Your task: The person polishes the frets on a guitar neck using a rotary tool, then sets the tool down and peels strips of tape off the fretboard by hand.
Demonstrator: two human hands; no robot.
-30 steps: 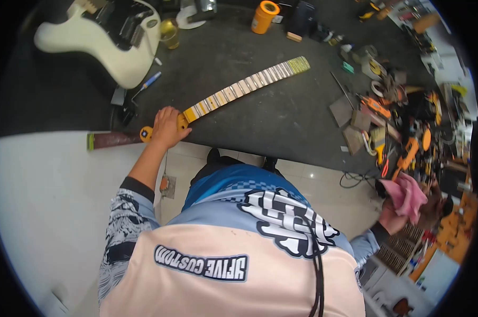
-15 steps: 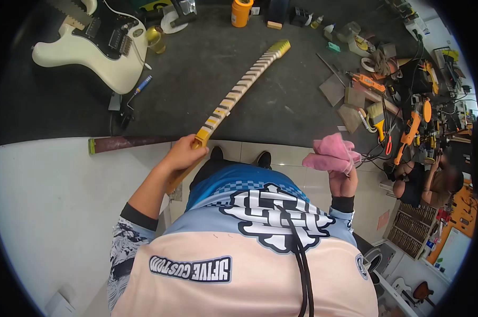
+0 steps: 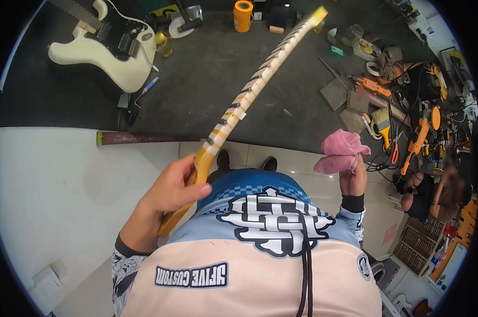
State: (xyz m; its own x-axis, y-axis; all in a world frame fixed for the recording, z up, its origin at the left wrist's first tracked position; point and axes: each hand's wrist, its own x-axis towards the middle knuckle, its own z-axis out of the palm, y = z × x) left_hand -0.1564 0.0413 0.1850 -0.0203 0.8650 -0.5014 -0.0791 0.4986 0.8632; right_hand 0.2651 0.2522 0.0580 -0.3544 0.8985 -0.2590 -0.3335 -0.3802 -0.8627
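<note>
Dark bench (image 3: pixel 196 90); white guitar (image 3: pixel 101 58) on it, left side. Neck (image 3: pixel 252 92) aslant, far end reaching over bench. Left hand (image 3: pixel 170 185) clamped round its lower part; right hand (image 3: pixel 354 179) apart, gripping cloth (image 3: pixel 340 153). Likely a handling step; any turn calls for firm left hold.

The person wears a long-sleeved jersey (image 3: pixel 249 282), pale peach across the chest, light grey-blue beneath, and deeper blue at the hem, with a checkered band (image 3: pixel 244 190) between the blues. A large interlaced white emblem (image 3: pixel 273 222) outlined in black fills the middle; a dark-edged patch (image 3: pixel 192 274) appears upside down, reading "YFIVE CUSTOM", and a small round badge (image 3: pixel 364 267) sits near the right side. Black cords (image 3: pixel 305 264) lie over the front. The left sleeve (image 3: pixel 123 274) has black-and-white artwork; both cuffs (image 3: pixel 352 203) are black, the hands (image 3: pixel 173 187) bare, the shoes (image 3: pixel 269 164) dark
</note>
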